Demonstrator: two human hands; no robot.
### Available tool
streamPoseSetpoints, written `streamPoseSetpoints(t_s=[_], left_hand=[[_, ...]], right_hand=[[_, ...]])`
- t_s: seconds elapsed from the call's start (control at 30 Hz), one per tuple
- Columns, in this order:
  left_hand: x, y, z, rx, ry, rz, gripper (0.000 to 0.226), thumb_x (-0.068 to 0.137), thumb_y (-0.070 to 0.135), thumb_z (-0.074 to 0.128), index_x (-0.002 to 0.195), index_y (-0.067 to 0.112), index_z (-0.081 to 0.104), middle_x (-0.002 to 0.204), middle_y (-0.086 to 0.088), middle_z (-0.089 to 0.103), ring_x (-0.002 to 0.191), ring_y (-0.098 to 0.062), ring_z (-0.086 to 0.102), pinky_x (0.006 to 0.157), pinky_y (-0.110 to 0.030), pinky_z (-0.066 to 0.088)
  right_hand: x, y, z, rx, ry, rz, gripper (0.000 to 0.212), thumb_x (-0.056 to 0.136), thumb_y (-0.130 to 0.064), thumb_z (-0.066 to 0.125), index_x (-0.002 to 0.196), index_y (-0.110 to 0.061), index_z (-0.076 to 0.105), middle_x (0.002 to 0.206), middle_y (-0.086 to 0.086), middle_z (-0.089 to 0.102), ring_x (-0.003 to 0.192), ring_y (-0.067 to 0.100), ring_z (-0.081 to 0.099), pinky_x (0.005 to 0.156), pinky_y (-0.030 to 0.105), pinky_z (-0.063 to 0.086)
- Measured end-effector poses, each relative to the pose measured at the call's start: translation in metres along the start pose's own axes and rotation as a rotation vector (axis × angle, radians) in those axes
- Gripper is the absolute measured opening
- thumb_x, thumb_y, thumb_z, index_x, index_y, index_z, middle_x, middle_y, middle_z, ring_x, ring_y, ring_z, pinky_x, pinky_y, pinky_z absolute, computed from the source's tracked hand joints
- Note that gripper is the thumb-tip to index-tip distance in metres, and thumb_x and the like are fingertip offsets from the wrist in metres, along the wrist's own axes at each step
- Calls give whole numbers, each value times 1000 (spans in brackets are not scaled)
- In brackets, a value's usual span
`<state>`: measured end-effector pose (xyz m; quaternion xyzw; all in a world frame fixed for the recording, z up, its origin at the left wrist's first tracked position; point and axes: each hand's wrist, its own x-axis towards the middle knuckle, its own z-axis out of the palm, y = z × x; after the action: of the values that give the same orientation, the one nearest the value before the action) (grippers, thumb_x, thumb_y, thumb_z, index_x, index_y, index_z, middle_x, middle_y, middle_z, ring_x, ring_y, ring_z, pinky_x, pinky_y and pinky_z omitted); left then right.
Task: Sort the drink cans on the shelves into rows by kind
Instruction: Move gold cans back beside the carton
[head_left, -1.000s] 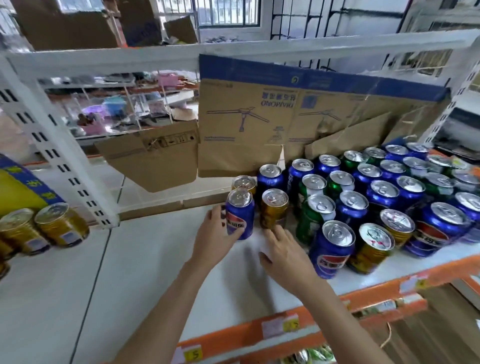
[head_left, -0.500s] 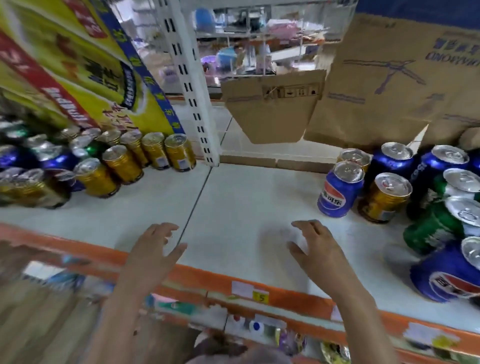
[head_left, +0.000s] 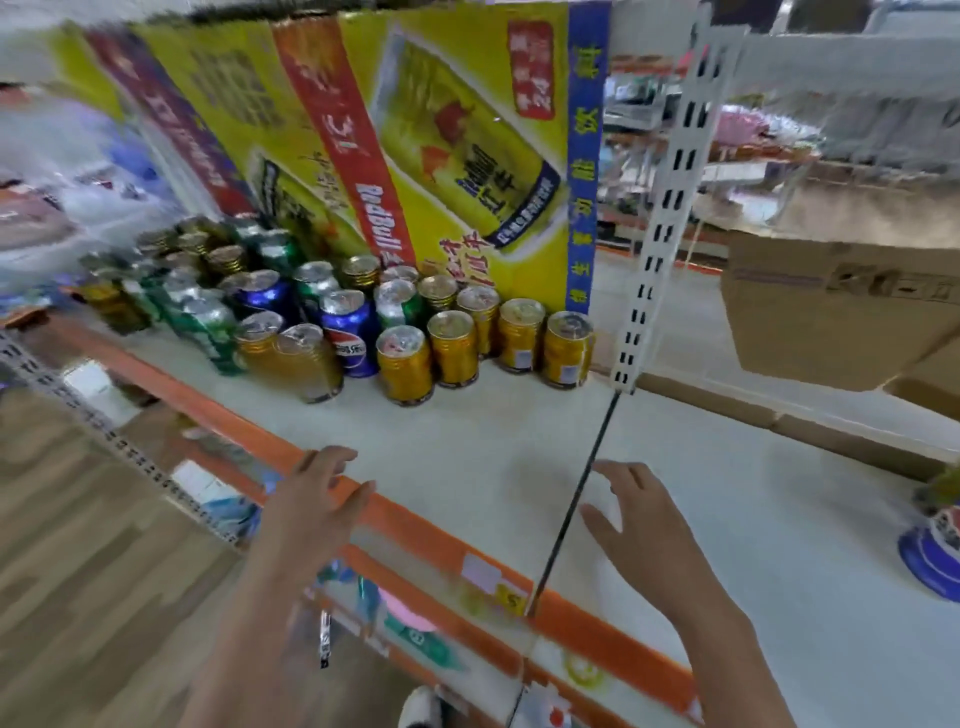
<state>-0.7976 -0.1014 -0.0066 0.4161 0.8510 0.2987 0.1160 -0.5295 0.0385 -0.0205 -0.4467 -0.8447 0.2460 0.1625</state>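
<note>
View has swung left to the gold cans (head_left: 511, 338); both hands (head_left: 311, 512) empty

Bright, even light; heavy motion blur at the left, wide-angle bending at the edges

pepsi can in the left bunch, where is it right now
In the head view the pepsi can stands upright near the front of the left cluster, between a blurred gold can on its left and another gold can on its right.

Two bare forearms are seen, with no sleeves reaching the wrists. The left hand (head_left: 311, 512) and the right hand (head_left: 647, 540) are ungloved. No rings or watch are worn.
</note>
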Motion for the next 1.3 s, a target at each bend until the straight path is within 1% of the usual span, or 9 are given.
streamPoseSetpoints(t_s=[0.17, 0.43, 0.53, 0.6, 0.7, 0.87, 0.97, 1.1, 1.3], left_hand=[[40, -46, -22, -9, 53, -17, 41, 86, 27, 66, 123, 12, 55, 117, -9, 59, 103, -22, 59, 76, -30, 44], [105, -103, -35, -81, 122, -52, 61, 81, 35, 70, 132, 14, 46, 123, -8, 54, 106, -26, 56, 82, -38, 47], [127, -107, -38, -141, 142, -38, 68, 79, 37, 71, 134, 11, 41, 124, -8, 48, 111, -25, 52, 85, -38, 45], [135, -104, -38, -185, 143, -9, 70, 79, 37, 71, 134, 9, 39, 125, -6, 47, 112, -21, 50, 86, -31, 41], [148, -100, -31, -236, 142, 5, 70, 78, 41, 71, 131, 8, 41, 126, -6, 48, 108, -20, 52, 79, -26, 40], [158, -83, -9, -271, 220, -12, 81, 71, 40, 78, 130, 0, 38, 121, -13, 44, 109, -28, 49, 86, -35, 42], [163, -75, -5, -252, 305, -100, 82, 65, 45, 81, 121, 0, 41, 115, -12, 44, 104, -30, 48, 84, -39, 43], [172, -72, -5, -290, 362, -135, 71, 62, 42, 84, 106, 4, 43, 109, -9, 45, 100, -30, 50, 79, -44, 47], [146, -67, 0, -378, 335, -60, 61, 58, 33, 87, 93, 14, 41, 96, -2, 44, 86, -22, 48, 69, -26, 32]], right_hand=[[41, -46, 34, -67, -85, -28, 49, 97, -33, 46, 141, -21, 30, 135, -2, 37, 128, 14, 35, 99, 22, 33], [98, -103, 79, -45, -65, 31, 58, 93, -35, 53, 142, -18, 29, 135, 1, 39, 127, 17, 38, 98, 26, 36], [118, -124, 93, 37, -13, 95, 66, 88, -38, 59, 142, -14, 29, 133, 4, 40, 124, 18, 42, 94, 25, 36], [129, -138, 101, 89, 40, 118, 67, 86, -39, 62, 140, -13, 31, 130, 5, 42, 120, 21, 46, 90, 26, 38], [150, -161, 115, 101, 99, 178, 75, 83, -45, 64, 140, -12, 28, 137, 9, 43, 118, 27, 49, 90, 36, 43], [177, -185, 122, 13, 117, 320, 77, 78, -55, 64, 128, -7, 31, 128, 15, 52, 114, 36, 53, 83, 41, 44], [183, -189, 123, -58, 137, 359, 80, 76, -63, 60, 125, -9, 31, 126, 13, 54, 110, 37, 55, 81, 41, 45], [181, -188, 123, -48, 140, 342, 73, 78, -58, 62, 123, -11, 31, 127, 12, 53, 109, 37, 56, 79, 41, 45], [148, -168, 111, 59, 68, 278, 63, 75, -54, 66, 116, -19, 35, 118, 5, 58, 105, 30, 56, 82, 37, 46]])
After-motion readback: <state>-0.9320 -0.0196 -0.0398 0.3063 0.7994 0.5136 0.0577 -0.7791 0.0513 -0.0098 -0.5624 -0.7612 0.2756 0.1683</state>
